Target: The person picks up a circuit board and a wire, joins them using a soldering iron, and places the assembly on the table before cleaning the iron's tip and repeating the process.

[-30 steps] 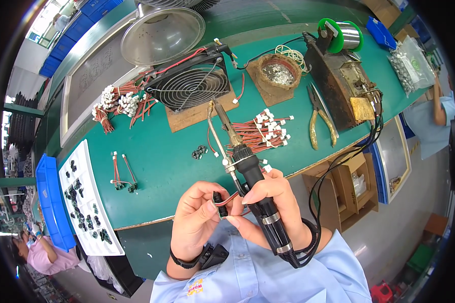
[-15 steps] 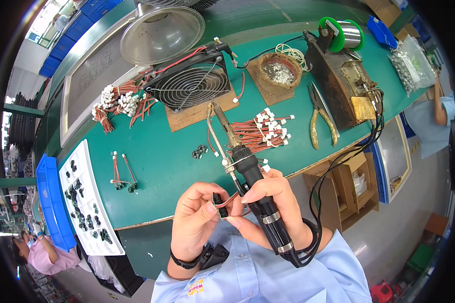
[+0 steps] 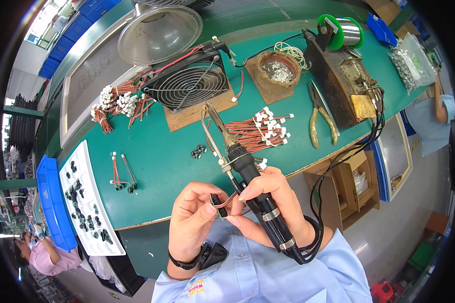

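Pinched between the thumb and fingers of my left hand (image 3: pixel 188 222) is a small black component with a circuit board (image 3: pixel 218 206), close above my lap. A red and dark wire pair (image 3: pixel 230 201) runs from it toward the right fingertips. My right hand (image 3: pixel 280 194) is wrapped round a black soldering iron (image 3: pixel 243 164) with a thin solder-feed tube alongside. Its tip points up and away, toward the fan, apart from the component. The right thumb and fingertips also come near the wires; whether they grip them is hidden.
A caged fan (image 3: pixel 189 88), a solder pot (image 3: pixel 278 70), pliers (image 3: pixel 319 113) and a solder-spool feeder (image 3: pixel 338 76) stand on the green bench. Bundled wires (image 3: pixel 255 131) lie ahead, a white tray of black parts (image 3: pixel 88 202) at left. Black cables (image 3: pixel 333 161) trail right.
The soldering iron's tip has shifted slightly left. The component in my left hand has moved a little left and tilted; both grips look the same.
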Motion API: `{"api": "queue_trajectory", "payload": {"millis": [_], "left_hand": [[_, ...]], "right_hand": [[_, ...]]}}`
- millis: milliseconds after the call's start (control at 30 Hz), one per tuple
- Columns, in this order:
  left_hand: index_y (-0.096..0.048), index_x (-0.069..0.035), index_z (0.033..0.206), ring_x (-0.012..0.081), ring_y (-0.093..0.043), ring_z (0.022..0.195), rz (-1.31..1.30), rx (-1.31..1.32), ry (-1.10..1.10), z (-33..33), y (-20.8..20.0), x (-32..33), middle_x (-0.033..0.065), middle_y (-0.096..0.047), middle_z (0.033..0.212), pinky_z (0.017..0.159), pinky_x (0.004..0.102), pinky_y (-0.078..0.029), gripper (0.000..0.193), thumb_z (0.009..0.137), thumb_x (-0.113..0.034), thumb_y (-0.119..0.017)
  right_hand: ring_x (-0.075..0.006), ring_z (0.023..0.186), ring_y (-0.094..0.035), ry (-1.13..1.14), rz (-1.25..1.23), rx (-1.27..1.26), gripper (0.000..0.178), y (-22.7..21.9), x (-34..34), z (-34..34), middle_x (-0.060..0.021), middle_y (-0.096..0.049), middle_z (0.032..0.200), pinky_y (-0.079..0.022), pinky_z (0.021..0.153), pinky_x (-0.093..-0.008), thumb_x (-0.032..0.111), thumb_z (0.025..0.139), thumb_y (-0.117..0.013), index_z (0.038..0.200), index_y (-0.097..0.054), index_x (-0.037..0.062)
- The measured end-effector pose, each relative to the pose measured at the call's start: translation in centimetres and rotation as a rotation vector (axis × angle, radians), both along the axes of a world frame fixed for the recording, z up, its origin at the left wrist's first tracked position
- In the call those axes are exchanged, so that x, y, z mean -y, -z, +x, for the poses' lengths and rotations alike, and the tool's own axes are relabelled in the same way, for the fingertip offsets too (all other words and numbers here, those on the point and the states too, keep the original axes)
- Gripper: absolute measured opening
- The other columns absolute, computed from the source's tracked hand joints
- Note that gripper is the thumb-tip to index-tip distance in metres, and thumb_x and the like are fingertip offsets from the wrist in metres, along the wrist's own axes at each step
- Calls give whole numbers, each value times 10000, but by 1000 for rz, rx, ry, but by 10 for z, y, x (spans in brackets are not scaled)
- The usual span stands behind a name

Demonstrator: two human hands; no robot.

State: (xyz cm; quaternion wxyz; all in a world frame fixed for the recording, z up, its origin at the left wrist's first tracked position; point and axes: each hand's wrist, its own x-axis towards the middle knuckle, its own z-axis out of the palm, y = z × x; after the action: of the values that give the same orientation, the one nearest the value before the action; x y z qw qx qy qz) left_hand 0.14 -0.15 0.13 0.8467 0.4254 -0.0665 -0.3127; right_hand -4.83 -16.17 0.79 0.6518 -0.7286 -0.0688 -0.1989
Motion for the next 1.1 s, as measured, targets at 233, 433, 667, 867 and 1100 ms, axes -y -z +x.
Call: {"api": "queue_trajectory", "payload": {"millis": [233, 433, 667, 867, 1100], "left_hand": [[-490, 22, 1045, 207, -613, 867, 0, 13, -7, 0, -4, 1, 140, -626, 937, 777, 312, -466, 239, 872, -108, -590], [-492, 20, 1044, 201, -615, 863, -5, 8, -7, 0, -2, 0, 140, -627, 940, 789, 306, -468, 232, 870, -100, -590], [-508, 30, 1042, 191, -616, 872, 14, 0, -6, 0, -1, -3, 140, -625, 954, 795, 297, -468, 238, 864, -100, -599], [-522, 49, 1055, 173, -598, 881, 61, 13, 31, 1, -4, -4, 127, -613, 956, 804, 295, -463, 259, 857, -96, -604], [-521, 48, 1037, 164, -584, 875, 111, 97, 68, 3, -5, -8, 122, -601, 970, 800, 291, -455, 216, 865, -71, -575]], "right_hand": [[-111, 723, -560, -5, 67, -49, 433, 0, -2, -1, 52, -588, 801, -297, 796, -303, -5, 683, -707, 1028, -479, 125], [-112, 730, -566, -28, 116, -76, 441, 1, -2, -1, 55, -587, 796, -294, 810, -304, -10, 683, -703, 1039, -480, 124], [-115, 748, -570, -74, 33, -69, 444, -2, 4, 0, 57, -589, 794, -293, 813, -306, -9, 683, -701, 1045, -481, 122], [-117, 766, -573, -92, 35, -72, 446, -1, 6, 1, 55, -590, 792, -294, 813, -308, -11, 682, -698, 1049, -480, 118], [-121, 763, -572, -117, 24, -117, 439, -5, 10, 0, 47, -599, 803, -294, 819, -305, -9, 686, -701, 1044, -481, 116]]}}
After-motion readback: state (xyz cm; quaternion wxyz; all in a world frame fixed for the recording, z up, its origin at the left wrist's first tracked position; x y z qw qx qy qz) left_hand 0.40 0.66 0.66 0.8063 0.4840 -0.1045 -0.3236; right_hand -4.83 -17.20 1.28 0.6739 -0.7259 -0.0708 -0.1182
